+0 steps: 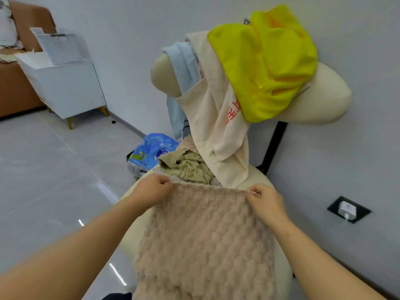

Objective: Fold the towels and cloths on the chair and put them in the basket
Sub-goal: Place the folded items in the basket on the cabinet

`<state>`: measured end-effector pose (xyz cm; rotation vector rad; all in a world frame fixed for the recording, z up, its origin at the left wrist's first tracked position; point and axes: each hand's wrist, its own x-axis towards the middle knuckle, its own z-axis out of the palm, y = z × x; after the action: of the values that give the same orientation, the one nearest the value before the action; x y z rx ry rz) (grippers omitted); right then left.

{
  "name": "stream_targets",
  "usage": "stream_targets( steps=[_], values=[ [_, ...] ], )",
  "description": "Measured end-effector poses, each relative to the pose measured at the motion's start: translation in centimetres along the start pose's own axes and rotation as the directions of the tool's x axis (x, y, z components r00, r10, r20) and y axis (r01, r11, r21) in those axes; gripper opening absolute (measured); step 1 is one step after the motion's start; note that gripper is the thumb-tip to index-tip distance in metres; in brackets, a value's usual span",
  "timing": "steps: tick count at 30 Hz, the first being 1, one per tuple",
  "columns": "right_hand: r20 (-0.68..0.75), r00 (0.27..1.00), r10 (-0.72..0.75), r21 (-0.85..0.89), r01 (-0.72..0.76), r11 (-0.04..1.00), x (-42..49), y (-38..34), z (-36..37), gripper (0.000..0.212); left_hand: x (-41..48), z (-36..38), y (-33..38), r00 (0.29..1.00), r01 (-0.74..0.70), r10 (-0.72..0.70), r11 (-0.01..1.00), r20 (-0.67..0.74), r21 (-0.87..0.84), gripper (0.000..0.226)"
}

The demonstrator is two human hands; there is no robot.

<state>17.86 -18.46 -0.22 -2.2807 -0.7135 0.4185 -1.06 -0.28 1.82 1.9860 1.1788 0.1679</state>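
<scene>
Chair (320, 98): cream, padded, rounded, by the wall.
Fleece (205, 234): beige, nubby pile, spread flat over the seat.
Cream cloth (212, 126): smooth, red print, draped down the backrest.
Yellow cloth (266, 66): thin, crumpled, on the chair top.
Blue towel (184, 61): soft, hanging beside the cream cloth.
Basket (60, 48): white perforated plastic, far off on a cabinet (65, 87).
Olive cloth (188, 167): wrinkled heap at the seat's back.
Hands: my left hand (151, 189) and right hand (266, 200) each pinch a far corner of the fleece.

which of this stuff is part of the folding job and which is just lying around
Job: fuzzy towel, pinched by left hand and right hand; olive cloth, cream cloth, yellow cloth, blue towel; chair; basket.
Lying about: blue pack, cabinet, sofa, wall charger.
</scene>
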Motion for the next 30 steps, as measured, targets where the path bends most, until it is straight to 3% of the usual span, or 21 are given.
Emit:
stream_targets(
  steps=[3, 7, 9, 12, 14, 17, 22, 25, 27, 30],
  values=[
    [-0.125, 0.991, -0.039, 0.043, 0.045, 0.998, 1.8, -0.3, -0.2, 0.015, 2.2, -0.5, 1.0, 0.993, -0.088, 0.078, 0.99, -0.083, -0.111, 0.011],
    [-0.21, 0.977, -0.047, 0.037, 0.056, 0.998, 4.5, -0.2, 0.4, 0.009, 5.5, -0.1, 1.3, 0.978, -0.109, 0.067, 0.972, -0.198, -0.208, 0.006],
    [-0.229, 0.97, -0.075, -0.093, 0.055, 0.994, 5.2, 0.0, 1.0, 0.015, 6.6, 0.6, 0.8, 0.97, -0.092, 0.052, 0.982, -0.237, -0.163, 0.012],
    [-0.218, 0.97, -0.109, -0.286, 0.043, 0.957, 5.0, 0.2, 1.9, 0.036, 7.5, 2.2, -0.8, 0.962, -0.113, 0.117, 0.993, -0.246, 0.031, 0.045],
    [-0.208, 0.965, -0.161, -0.317, 0.089, 0.944, 3.8, 0.4, 2.4, 0.037, 7.0, 3.0, -1.5, 0.898, -0.25, 0.305, 0.947, -0.316, 0.203, 0.059],
    [-0.204, 0.938, -0.28, -0.354, 0.196, 0.914, 0.9, 1.4, 3.4, 0.025, 4.3, 4.5, -2.6, 0.673, -0.53, 0.644, 0.763, -0.365, 0.369, 0.046],
    [-0.155, 0.9, -0.408, -0.387, 0.325, 0.863, -5.6, 4.6, 4.8, 0.012, -2.6, 7.4, -6.0, 0.558, -0.724, 0.821, 0.554, -0.122, 0.411, 0.027],
    [-0.148, 0.885, -0.441, -0.404, 0.352, 0.844, -8.7, 5.7, 4.7, 0.022, -4.9, 7.8, -7.9, 0.517, -0.736, 0.85, 0.502, -0.102, 0.454, 0.042],
    [-0.16, 0.865, -0.475, -0.4, 0.383, 0.833, -10.3, 6.1, 4.5, 0.025, -6.2, 7.9, -8.4, 0.52, -0.72, 0.847, 0.505, -0.111, 0.475, 0.052],
    [-0.092, 0.862, -0.499, -0.361, 0.439, 0.823, -11.8, 6.6, 4.2, 0.023, -8.4, 8.6, -8.6, 0.595, -0.714, 0.803, 0.545, -0.03, 0.439, 0.046]
  ],
)
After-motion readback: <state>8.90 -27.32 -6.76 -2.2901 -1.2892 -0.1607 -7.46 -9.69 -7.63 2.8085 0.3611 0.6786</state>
